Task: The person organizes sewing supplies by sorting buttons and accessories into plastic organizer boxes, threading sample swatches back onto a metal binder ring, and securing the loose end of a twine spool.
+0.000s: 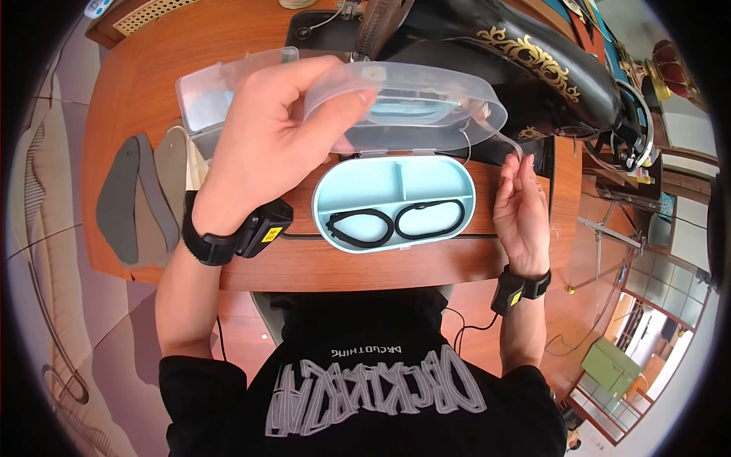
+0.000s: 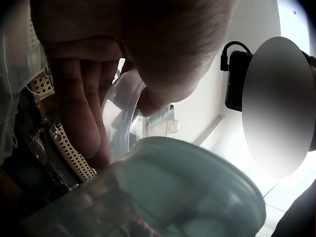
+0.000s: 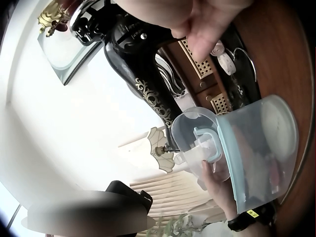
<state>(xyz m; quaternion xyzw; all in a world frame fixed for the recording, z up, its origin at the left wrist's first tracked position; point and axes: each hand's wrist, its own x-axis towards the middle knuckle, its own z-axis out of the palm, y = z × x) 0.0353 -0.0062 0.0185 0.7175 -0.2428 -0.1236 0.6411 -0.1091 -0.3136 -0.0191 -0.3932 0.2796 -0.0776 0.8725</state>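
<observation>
A light blue divided tray (image 1: 400,174) sits on the table in front of the person, with two black loops, one (image 1: 363,228) and another (image 1: 430,218), in its front compartments. The tray tops a clear box (image 3: 261,173). My left hand (image 1: 278,137) grips the raised clear lid (image 1: 403,72), which has a light blue handle (image 3: 216,148), thumb on the near side of its edge. To the right of the tray, my right hand (image 1: 524,209) is raised with extended fingers. Its fingertips are right at the end of a thin translucent strip (image 1: 504,139) beside the lid.
A black sewing machine (image 1: 533,61) with gold ornament stands behind the box. At the left lie several flat grey and brown templates (image 1: 126,198) and an opened clear plastic case (image 1: 205,99). The wooden table's front edge (image 1: 320,278) runs close to the person.
</observation>
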